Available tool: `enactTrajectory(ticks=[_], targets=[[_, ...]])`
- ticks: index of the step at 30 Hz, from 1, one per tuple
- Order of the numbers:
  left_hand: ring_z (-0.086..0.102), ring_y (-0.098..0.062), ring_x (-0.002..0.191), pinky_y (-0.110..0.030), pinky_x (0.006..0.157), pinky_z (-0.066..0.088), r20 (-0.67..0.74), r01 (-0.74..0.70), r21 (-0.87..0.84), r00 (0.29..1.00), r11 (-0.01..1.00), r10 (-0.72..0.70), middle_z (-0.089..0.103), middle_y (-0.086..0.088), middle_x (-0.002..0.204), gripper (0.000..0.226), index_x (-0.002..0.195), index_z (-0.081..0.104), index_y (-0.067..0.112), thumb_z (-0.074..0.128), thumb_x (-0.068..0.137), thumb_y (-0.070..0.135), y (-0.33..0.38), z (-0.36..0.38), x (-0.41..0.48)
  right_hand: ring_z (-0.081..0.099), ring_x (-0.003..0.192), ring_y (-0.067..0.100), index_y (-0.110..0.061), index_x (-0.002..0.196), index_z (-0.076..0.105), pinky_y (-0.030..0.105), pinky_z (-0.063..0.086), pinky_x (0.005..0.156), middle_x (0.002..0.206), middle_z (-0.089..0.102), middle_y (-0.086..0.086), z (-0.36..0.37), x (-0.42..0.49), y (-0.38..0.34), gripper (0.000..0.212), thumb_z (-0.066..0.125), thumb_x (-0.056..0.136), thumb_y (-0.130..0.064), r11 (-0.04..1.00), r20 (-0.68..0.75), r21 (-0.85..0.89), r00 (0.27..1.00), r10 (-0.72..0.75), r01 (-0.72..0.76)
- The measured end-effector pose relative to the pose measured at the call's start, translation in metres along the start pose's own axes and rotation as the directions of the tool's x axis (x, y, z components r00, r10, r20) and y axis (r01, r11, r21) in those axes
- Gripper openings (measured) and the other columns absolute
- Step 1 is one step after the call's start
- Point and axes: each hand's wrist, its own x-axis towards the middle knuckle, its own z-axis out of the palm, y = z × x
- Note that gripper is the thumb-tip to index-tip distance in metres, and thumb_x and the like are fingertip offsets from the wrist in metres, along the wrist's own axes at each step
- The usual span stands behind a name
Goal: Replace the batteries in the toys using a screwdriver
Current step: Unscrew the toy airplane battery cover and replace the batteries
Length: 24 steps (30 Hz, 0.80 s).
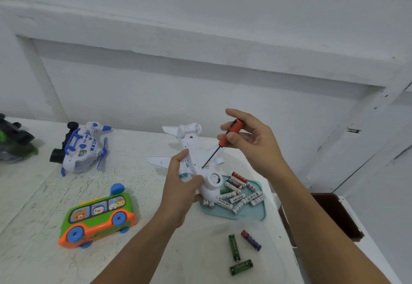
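My left hand (pixel 181 183) grips a white toy airplane (pixel 193 150) by its body, belly up, above the table. My right hand (pixel 249 141) pinches the orange handle of a screwdriver (pixel 225 138). Its dark shaft slants down-left and the tip touches the plane's underside near the battery cover. A teal tray (pixel 256 213) with several batteries lies just right of the plane. Three loose batteries (pixel 239 251) lie on the table in front of the tray.
A green and orange toy bus (pixel 98 217) lies on its side at front left. A white and blue toy helicopter (pixel 82 147) sits at back left, with a dark green toy (pixel 13 136) at the far left edge. The white table (pixel 33 194) ends at right beside a dark box (pixel 334 214).
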Motion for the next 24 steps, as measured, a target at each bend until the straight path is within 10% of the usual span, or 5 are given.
enactTrajectory(ticks=[5,11,19,24], targets=[[0.061,-0.018,0.107,-0.044,0.071,0.062,0.006,-0.012,0.007,1.000,1.000,0.012,0.054,0.005,0.133,0.064,0.128,0.048,0.040,0.059,0.088,-0.009,0.001,0.003,-0.001,0.067,0.069,0.029,-0.028,0.105,0.068,0.035,0.058,0.069,0.071,0.055,-0.008,0.009,0.004,0.004,0.029,0.074,0.084,-0.007,0.991,-0.047,-0.107,0.996,-0.082,0.076],[0.062,-0.018,0.105,-0.039,0.066,0.062,0.015,0.008,-0.007,1.000,1.000,-0.008,0.055,0.003,0.132,0.064,0.127,0.048,0.041,0.060,0.088,-0.009,-0.001,0.000,-0.002,0.069,0.103,0.018,-0.031,0.124,0.060,0.035,0.056,0.089,0.118,0.064,0.000,0.010,0.002,-0.001,0.052,0.055,0.091,0.008,0.996,0.037,-0.051,0.997,-0.068,0.070],[0.062,-0.020,0.106,-0.045,0.070,0.062,0.012,-0.011,0.007,1.000,1.000,0.011,0.057,0.006,0.129,0.064,0.126,0.048,0.041,0.059,0.088,-0.009,-0.002,0.001,-0.002,0.060,0.075,0.039,-0.037,0.104,0.071,0.028,0.056,0.067,0.079,0.053,0.006,0.016,0.005,0.002,0.036,0.080,0.078,-0.013,0.990,-0.036,-0.096,0.993,-0.111,0.107],[0.062,-0.023,0.108,-0.042,0.068,0.062,0.004,0.003,0.001,1.000,1.000,-0.003,0.056,0.002,0.131,0.064,0.127,0.048,0.040,0.060,0.088,-0.008,-0.003,-0.001,-0.002,0.069,0.089,0.017,-0.031,0.119,0.064,0.033,0.059,0.078,0.105,0.063,-0.002,0.016,0.004,0.002,0.040,0.066,0.088,-0.007,0.982,-0.012,-0.127,0.989,-0.145,0.142]])
